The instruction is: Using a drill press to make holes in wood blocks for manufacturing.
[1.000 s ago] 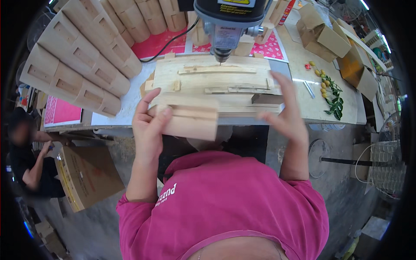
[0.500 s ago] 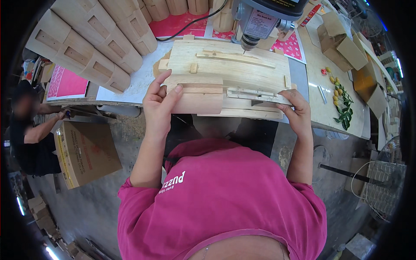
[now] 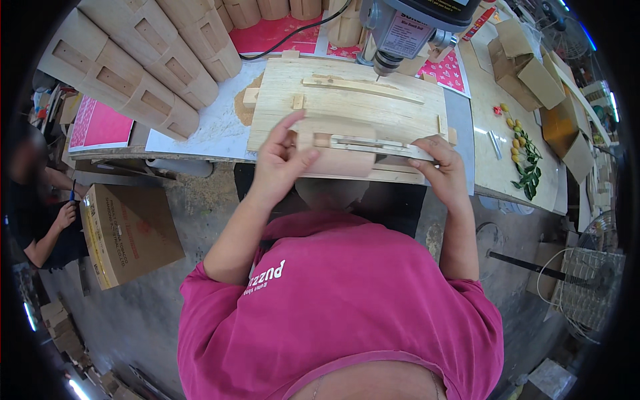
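Observation:
My left hand (image 3: 281,162) is closed on the left end of a rounded, pale wooden piece (image 3: 341,163) with a recess in its upper side. The piece is slightly smeared by motion. In my right hand (image 3: 442,167), thumb and fingers pinch the right end of a narrow, pale slotted strip (image 3: 387,146), which looks like a drilling template. The strip's left part lies in or over the recess; I cannot tell how deep it sits. Both are held above the front edge of a flat wooden board (image 3: 360,103) with small battens, under a bench drill (image 3: 398,40).
Rounded wooden pieces (image 3: 143,87) with recesses stand stacked at the left. A black cable (image 3: 293,37) crosses behind the board. Cardboard boxes (image 3: 523,70) and a sprig with yellow fruit (image 3: 523,150) lie to the right. At far left a person (image 3: 47,207) stands by a large carton (image 3: 137,230).
My left hand has brought the wooden piece rightward, and the strip has shifted slightly left, so they now overlap. The person at far left has moved their hands.

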`<state>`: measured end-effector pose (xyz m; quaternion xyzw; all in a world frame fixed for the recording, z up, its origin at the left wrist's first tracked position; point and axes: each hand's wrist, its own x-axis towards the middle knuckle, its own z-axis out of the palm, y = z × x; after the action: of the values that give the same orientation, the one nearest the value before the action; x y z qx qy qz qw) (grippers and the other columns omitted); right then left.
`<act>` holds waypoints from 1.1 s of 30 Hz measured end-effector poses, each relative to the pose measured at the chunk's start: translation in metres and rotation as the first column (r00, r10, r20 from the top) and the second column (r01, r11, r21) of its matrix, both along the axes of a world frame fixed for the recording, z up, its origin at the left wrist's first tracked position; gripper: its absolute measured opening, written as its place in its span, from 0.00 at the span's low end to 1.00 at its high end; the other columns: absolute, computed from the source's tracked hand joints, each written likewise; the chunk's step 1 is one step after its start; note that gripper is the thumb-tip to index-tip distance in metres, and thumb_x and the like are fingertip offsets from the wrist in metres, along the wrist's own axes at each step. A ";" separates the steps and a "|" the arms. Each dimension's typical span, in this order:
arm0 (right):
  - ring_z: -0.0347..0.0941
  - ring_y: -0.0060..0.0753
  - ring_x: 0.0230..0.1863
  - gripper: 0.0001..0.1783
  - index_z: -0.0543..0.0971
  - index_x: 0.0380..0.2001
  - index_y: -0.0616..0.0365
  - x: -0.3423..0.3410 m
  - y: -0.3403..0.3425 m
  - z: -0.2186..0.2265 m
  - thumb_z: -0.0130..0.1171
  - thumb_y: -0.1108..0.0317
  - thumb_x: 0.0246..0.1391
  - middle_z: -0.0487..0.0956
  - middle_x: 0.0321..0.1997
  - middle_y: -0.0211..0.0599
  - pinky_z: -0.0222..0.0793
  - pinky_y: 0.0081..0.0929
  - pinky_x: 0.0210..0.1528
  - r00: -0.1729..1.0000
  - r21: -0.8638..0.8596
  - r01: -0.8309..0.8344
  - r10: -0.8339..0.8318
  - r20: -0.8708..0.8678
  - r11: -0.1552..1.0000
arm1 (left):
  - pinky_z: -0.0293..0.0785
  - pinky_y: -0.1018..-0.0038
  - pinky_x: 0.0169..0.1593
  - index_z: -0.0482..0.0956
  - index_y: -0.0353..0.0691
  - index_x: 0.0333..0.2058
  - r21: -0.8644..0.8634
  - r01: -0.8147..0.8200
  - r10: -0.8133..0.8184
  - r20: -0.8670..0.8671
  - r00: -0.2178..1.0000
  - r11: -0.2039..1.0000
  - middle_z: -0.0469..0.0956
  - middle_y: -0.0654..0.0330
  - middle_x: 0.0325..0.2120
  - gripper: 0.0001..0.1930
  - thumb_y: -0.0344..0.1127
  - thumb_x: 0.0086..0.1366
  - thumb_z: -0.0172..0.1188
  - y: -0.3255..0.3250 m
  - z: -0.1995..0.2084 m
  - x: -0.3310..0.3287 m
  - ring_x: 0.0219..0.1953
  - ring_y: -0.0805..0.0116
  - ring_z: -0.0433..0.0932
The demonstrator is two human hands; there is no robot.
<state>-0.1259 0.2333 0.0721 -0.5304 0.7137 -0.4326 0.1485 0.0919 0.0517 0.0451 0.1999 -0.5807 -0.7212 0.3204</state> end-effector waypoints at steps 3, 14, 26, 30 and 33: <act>0.70 0.31 0.36 0.15 0.76 0.34 0.64 0.001 -0.011 -0.008 0.62 0.78 0.38 0.74 0.32 0.37 0.64 0.22 0.38 0.998 -0.010 0.059 -0.058 0.032 0.998 | 0.68 0.79 0.45 0.51 0.40 0.59 0.017 0.110 -0.110 -0.037 0.993 0.994 0.70 0.56 0.40 0.40 0.21 0.50 0.62 0.009 -0.013 -0.014 0.43 0.73 0.71; 0.66 0.36 0.38 0.21 0.74 0.35 0.60 -0.016 0.008 -0.031 0.68 0.71 0.33 0.72 0.33 0.37 0.61 0.26 0.41 0.914 -0.122 0.235 -0.262 -0.311 0.964 | 0.75 0.75 0.36 0.60 0.36 0.53 -0.582 -0.026 0.235 0.287 0.929 0.813 0.71 0.53 0.39 0.43 0.29 0.35 0.73 0.007 -0.036 -0.022 0.34 0.68 0.75; 0.64 0.19 0.21 0.19 0.73 0.37 0.63 -0.075 -0.039 -0.033 0.66 0.74 0.38 0.71 0.20 0.33 0.62 0.18 0.24 0.892 0.007 0.451 -0.450 -0.052 0.893 | 0.72 0.72 0.35 0.64 0.37 0.51 -0.781 -0.046 0.353 0.229 0.907 0.623 0.72 0.52 0.35 0.41 0.30 0.34 0.71 -0.031 -0.032 -0.090 0.29 0.62 0.73; 0.68 0.19 0.24 0.20 0.73 0.38 0.63 -0.076 -0.047 -0.051 0.66 0.76 0.38 0.75 0.25 0.36 0.66 0.18 0.27 0.920 -0.086 0.386 -0.390 -0.038 0.919 | 0.67 0.66 0.39 0.65 0.40 0.50 -0.768 -0.099 0.386 0.203 0.900 0.633 0.71 0.54 0.35 0.40 0.36 0.33 0.72 -0.047 -0.037 -0.082 0.38 0.56 0.71; 0.69 0.20 0.24 0.22 0.73 0.40 0.62 -0.067 -0.055 -0.047 0.67 0.76 0.37 0.76 0.28 0.38 0.67 0.20 0.26 0.927 -0.101 0.371 -0.374 -0.011 0.923 | 0.67 0.66 0.37 0.68 0.40 0.47 -0.807 -0.143 0.491 0.198 0.848 0.573 0.71 0.55 0.30 0.38 0.38 0.32 0.72 -0.051 -0.043 -0.070 0.37 0.56 0.71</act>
<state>-0.1930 0.1785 0.0249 -0.3982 0.7819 -0.4789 0.0268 0.0223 0.0005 0.0022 0.2911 -0.8358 -0.2762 0.3749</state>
